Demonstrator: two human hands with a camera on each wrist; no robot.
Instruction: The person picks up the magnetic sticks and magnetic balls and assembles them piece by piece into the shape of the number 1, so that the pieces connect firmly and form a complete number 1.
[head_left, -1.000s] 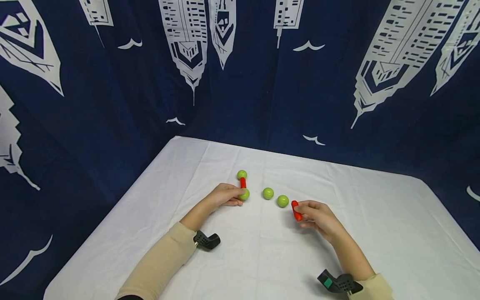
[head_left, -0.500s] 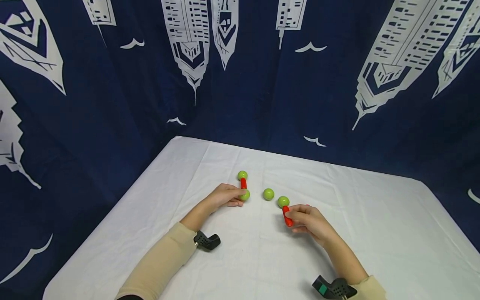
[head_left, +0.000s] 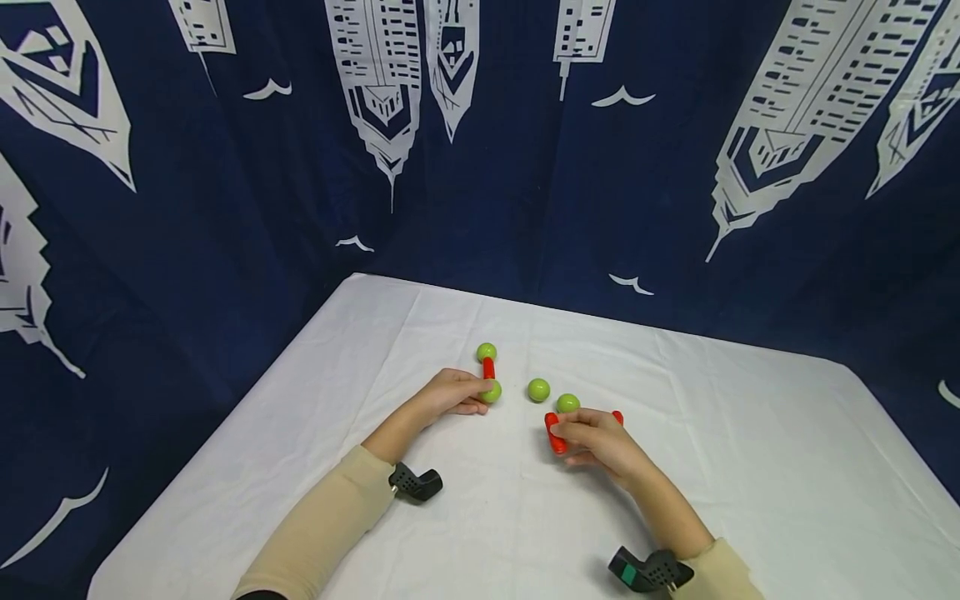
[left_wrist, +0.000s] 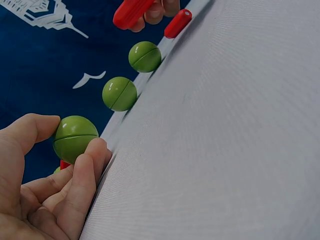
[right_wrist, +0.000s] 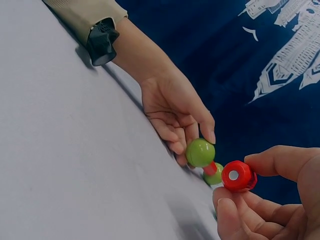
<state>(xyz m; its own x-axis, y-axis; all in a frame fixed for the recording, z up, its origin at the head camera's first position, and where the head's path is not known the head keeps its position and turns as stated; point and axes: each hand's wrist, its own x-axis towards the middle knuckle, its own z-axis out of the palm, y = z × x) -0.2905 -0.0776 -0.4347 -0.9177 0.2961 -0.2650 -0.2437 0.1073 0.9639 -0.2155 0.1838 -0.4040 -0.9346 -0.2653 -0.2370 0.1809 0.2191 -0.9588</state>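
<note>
My left hand (head_left: 452, 392) pinches a green ball (left_wrist: 76, 139) between thumb and fingers. From that ball a short red rod (head_left: 489, 367) runs to another green ball (head_left: 487, 352) farther back, all in one line. Held by the thumb and fingertips of my right hand (head_left: 602, 442) is a second red rod (right_wrist: 239, 176), its end with a pale round spot facing the right wrist camera. Two loose green balls, one nearer the left (head_left: 538, 390) and one by the right fingers (head_left: 568, 402), sit between the hands. Partly hidden behind the right hand lies another red rod (left_wrist: 178, 23).
A white cloth (head_left: 465, 508) covers the table. Behind it hangs a dark blue curtain (head_left: 510, 208) printed with white buildings and birds. Black wrist cameras, left (head_left: 417, 482) and right (head_left: 651, 570), are strapped at the sleeves.
My right hand has moved left with its red rod, passing in front of the nearer loose ball. The other red rod has come into sight behind it. My left hand stays in place.
</note>
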